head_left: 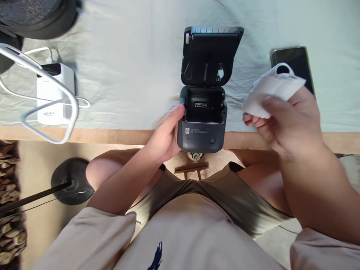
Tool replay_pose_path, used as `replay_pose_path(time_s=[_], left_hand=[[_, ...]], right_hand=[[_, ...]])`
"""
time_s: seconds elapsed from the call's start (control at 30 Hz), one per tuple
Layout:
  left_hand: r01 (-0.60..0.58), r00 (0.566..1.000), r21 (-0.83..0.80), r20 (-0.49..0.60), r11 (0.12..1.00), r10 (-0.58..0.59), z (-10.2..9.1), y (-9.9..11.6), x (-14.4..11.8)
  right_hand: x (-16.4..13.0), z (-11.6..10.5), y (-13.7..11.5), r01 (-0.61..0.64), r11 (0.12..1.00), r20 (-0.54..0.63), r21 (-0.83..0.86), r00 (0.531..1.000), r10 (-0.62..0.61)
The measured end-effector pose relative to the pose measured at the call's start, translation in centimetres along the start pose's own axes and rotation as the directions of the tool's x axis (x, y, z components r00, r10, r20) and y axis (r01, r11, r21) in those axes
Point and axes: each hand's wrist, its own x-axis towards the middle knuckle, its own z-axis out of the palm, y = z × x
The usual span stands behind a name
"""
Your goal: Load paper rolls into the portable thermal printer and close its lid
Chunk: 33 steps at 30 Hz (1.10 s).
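Note:
My left hand (168, 131) grips the left side of a dark grey label printer (200, 137), its thumb at the upper left edge. The printer's lid (210, 56) stands wide open away from me, and no roll lies in the bay (205, 112). Off to the right, my right hand (292, 116) is closed on a small roll of white label paper (264, 93), thumb on top. A loose end of the paper sticks out to the right, and the dark core hole shows at the roll's far end.
A black phone (292, 56) lies behind my right hand. At the left stand a white charger block (56, 93) and looped white cable (74, 120). A round black object (39, 18) sits at the far left corner. The cloth-covered table (126, 67) ends at a wooden edge before my knees.

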Motion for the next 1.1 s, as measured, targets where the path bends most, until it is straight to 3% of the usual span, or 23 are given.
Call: replay_pose_path(time_s=[0.1,0.2,0.37,0.43,0.53,0.6,0.7,0.8,0.9,0.97,1.03,1.1], left_hand=[[0.0,1.0,-0.014,0.016,1.0,0.001,0.3,0.1,0.0],[-0.002,1.0,-0.029,0.007,1.0,0.002,0.4,0.1,0.1],[0.012,0.998,-0.067,-0.064,0.998,-0.016,0.6,0.1,0.0],[0.033,0.996,-0.079,-0.085,0.996,-0.04,0.7,0.2,0.0],[0.07,0.992,-0.076,-0.097,0.995,-0.078,1.0,0.3,0.0],[0.083,0.99,-0.077,-0.111,0.994,-0.091,1.1,0.4,0.0],[0.104,0.981,-0.093,-0.156,0.99,-0.118,1.4,0.6,0.0],[0.092,0.981,-0.084,-0.162,0.992,-0.105,1.5,0.6,0.0],[0.058,0.991,-0.071,-0.119,0.996,-0.066,1.1,0.3,-0.1],[0.025,0.995,-0.068,-0.098,0.997,-0.032,0.8,0.0,-0.2],[-0.01,0.995,-0.055,-0.095,0.998,0.005,0.5,-0.2,-0.2],[-0.017,0.997,-0.028,-0.077,0.999,0.015,0.2,-0.3,-0.2]], right_hand=[[-1.1,0.7,0.7,0.121,0.991,0.046,-0.063,0.992,-0.118],[-1.7,1.1,0.5,0.291,0.889,0.066,-0.354,0.956,-0.286],[-1.7,0.8,-0.3,0.339,0.735,0.155,-0.587,0.938,-0.309],[-1.4,0.1,-0.4,0.386,0.707,0.11,-0.593,0.908,-0.403],[-0.3,-1.7,0.5,0.363,0.637,-0.091,-0.68,0.821,-0.564],[0.8,-2.8,2.0,0.226,0.6,-0.176,-0.767,0.825,-0.537],[2.3,-3.2,4.2,0.001,0.575,-0.216,-0.818,0.926,-0.309],[3.1,-2.5,4.6,-0.05,0.561,-0.185,-0.826,0.965,-0.186],[3.5,-1.5,3.5,-0.002,0.64,-0.233,-0.768,0.932,-0.276],[3.9,-1.3,2.8,0.075,0.747,-0.344,-0.661,0.854,-0.391],[4.4,-1.5,2.3,0.207,0.878,-0.451,-0.431,0.794,-0.408],[4.5,-1.8,1.4,0.288,0.947,-0.457,-0.14,0.83,-0.32]])
